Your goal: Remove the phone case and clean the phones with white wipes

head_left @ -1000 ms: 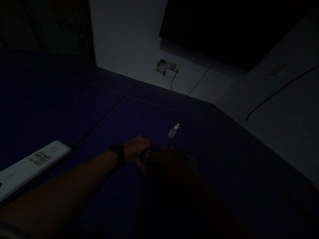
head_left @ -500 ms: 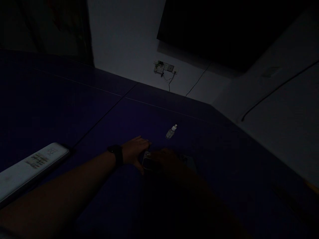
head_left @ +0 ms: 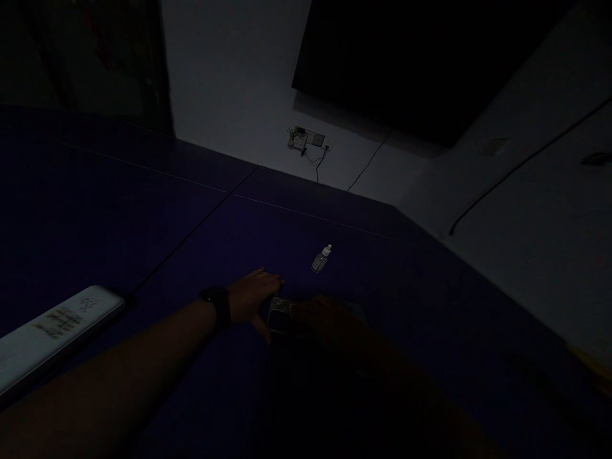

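My left hand [head_left: 253, 299], with a dark watch [head_left: 218, 306] on its wrist, lies on the purple surface with fingers stretched out and thumb spread. Between thumb and fingers is the near end of a dark, flat object with a pale rounded rim [head_left: 280, 315], like a phone. My right hand [head_left: 322, 313] rests over the rest of that object, deep in shadow; its finger positions are hard to make out. Past it a dull greyish edge [head_left: 357, 311] shows, too dark to name. Beyond both hands lies a small clear bottle [head_left: 320, 260] with a white top.
At the left is a long white case [head_left: 62, 335] with writing on it. A dark seam crosses the purple surface [head_left: 191, 197]. Against the wall are sockets [head_left: 310, 139] with cables, beneath a large black screen [head_left: 406, 70]. The room is very dark.
The view has shifted slightly, so the wall, bottle and white case sit a little lower and further left. My right hand has uncovered slightly more of the pale-rimmed end.
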Demonstrator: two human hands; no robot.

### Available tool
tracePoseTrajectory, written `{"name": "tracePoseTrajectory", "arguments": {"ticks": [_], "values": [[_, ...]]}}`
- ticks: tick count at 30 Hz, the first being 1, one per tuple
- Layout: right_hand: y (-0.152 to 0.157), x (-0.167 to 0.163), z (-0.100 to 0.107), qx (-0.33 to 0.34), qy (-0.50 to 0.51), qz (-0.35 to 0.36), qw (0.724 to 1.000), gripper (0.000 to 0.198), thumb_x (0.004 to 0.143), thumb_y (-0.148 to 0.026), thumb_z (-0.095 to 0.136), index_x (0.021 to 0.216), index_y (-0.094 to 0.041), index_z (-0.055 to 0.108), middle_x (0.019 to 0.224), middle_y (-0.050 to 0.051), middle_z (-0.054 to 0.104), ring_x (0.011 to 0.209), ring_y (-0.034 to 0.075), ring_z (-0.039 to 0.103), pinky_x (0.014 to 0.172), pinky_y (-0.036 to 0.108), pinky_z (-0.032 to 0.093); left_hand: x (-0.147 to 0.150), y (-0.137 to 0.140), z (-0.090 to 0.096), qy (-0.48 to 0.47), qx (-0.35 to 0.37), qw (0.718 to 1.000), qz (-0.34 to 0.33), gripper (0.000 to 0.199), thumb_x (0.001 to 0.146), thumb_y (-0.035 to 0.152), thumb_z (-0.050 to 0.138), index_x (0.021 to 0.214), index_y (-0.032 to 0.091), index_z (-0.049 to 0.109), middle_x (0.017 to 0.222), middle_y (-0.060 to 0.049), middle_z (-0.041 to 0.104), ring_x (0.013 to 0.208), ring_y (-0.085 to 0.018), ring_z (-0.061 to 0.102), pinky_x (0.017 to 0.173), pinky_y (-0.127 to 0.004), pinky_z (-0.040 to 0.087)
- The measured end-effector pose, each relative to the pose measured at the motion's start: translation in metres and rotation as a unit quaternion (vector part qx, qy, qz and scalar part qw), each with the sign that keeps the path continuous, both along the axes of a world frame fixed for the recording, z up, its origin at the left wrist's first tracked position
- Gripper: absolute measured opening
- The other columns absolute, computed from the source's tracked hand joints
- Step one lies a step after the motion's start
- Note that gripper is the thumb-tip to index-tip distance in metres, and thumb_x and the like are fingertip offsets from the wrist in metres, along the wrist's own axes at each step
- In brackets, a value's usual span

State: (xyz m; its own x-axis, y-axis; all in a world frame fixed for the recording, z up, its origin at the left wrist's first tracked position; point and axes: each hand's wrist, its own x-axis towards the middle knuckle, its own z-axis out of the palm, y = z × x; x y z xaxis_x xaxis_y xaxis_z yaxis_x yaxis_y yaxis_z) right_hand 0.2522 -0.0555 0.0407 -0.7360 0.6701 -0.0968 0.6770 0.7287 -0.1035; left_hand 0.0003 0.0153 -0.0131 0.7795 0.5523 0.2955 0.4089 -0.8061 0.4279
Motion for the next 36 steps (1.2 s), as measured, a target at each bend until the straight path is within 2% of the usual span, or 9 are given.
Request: {"name": "tracePoseTrajectory", "arguments": {"ticks": [6,9,12,19,23,25,28,31,36], "values": [[0.000,0.001,-0.007,0.046,0.032,-0.038,0.998,0.046,0.094,-0.015,0.052,0.140,-0.018,0.054,0.141,0.010,0.059,0.122,0.024,0.054,0.107,0.042,0.040,-0.001,0.000,0.001,0.006,-0.004,1.000,0.002,0.112,0.043,0.080,0.082,0.132,0.021,0.048,0.140,-0.022,0.056,0.134,-0.042,0.049,0.115,-0.066,0.023],[-0.002,0.011,-0.004,0.038,0.028,-0.054,0.997,0.042,0.092,-0.018,0.057,0.134,-0.018,0.061,0.133,0.011,0.064,0.114,0.025,0.058,0.101,0.042,0.044,-0.002,-0.001,0.003,0.010,0.002,1.000,0.002,0.107,0.043,0.081,0.081,0.127,0.022,0.051,0.137,-0.020,0.058,0.133,-0.041,0.051,0.115,-0.065,0.024],[-0.008,0.015,-0.004,0.035,0.033,-0.046,0.998,0.038,0.091,-0.012,0.054,0.127,-0.021,0.065,0.131,0.009,0.066,0.106,0.023,0.060,0.093,0.039,0.047,-0.002,-0.001,0.005,0.019,0.001,1.000,-0.005,0.096,0.045,0.082,0.079,0.116,0.022,0.055,0.138,-0.019,0.058,0.134,-0.040,0.049,0.117,-0.064,0.022],[-0.008,0.004,-0.009,0.092,0.043,-0.076,0.992,0.043,0.094,-0.007,0.048,0.135,-0.018,0.058,0.135,0.011,0.063,0.111,0.025,0.057,0.097,0.043,0.044,-0.001,-0.003,0.011,0.040,-0.001,0.999,0.001,0.091,0.046,0.083,0.078,0.110,0.021,0.054,0.137,-0.019,0.059,0.132,-0.040,0.051,0.117,-0.064,0.022],[-0.010,0.004,-0.012,0.077,0.028,-0.041,0.996,0.039,0.095,-0.009,0.050,0.129,-0.022,0.062,0.134,0.008,0.064,0.107,0.023,0.058,0.092,0.040,0.045,-0.002,-0.003,0.009,0.032,-0.002,0.999,-0.002,0.087,0.048,0.083,0.078,0.106,0.023,0.055,0.139,-0.018,0.058,0.134,-0.039,0.049,0.118,-0.063,0.021],[-0.012,0.002,-0.012,0.074,0.033,-0.029,0.996,0.040,0.096,-0.010,0.049,0.131,-0.023,0.060,0.134,0.008,0.063,0.106,0.023,0.057,0.091,0.040,0.044,-0.002,-0.003,0.009,0.033,-0.004,0.999,-0.003,0.086,0.048,0.083,0.077,0.106,0.023,0.055,0.139,-0.017,0.057,0.135,-0.039,0.048,0.118,-0.063,0.020],[-0.013,0.003,-0.010,0.083,0.029,-0.056,0.995,0.042,0.095,-0.011,0.048,0.134,-0.021,0.059,0.133,0.010,0.063,0.108,0.025,0.056,0.094,0.043,0.043,-0.002,-0.003,0.009,0.033,-0.011,0.999,-0.002,0.089,0.047,0.083,0.078,0.109,0.022,0.055,0.139,-0.018,0.057,0.135,-0.040,0.047,0.117,-0.064,0.021],[-0.012,0.010,-0.005,0.074,0.010,-0.080,0.994,0.038,0.093,-0.011,0.051,0.126,-0.023,0.066,0.131,0.009,0.066,0.106,0.025,0.057,0.094,0.045,0.042,-0.001,-0.003,0.009,0.022,-0.010,1.000,-0.001,0.092,0.047,0.083,0.078,0.111,0.022,0.055,0.138,-0.018,0.058,0.134,-0.040,0.049,0.116,-0.065,0.022],[-0.012,0.012,-0.002,0.050,0.008,-0.062,0.997,0.039,0.093,-0.013,0.054,0.128,-0.026,0.064,0.133,0.007,0.065,0.107,0.024,0.058,0.094,0.043,0.042,-0.001,-0.003,0.008,0.029,-0.008,1.000,0.002,0.093,0.046,0.082,0.079,0.111,0.021,0.054,0.139,-0.019,0.057,0.135,-0.042,0.047,0.116,-0.066,0.022]]}}
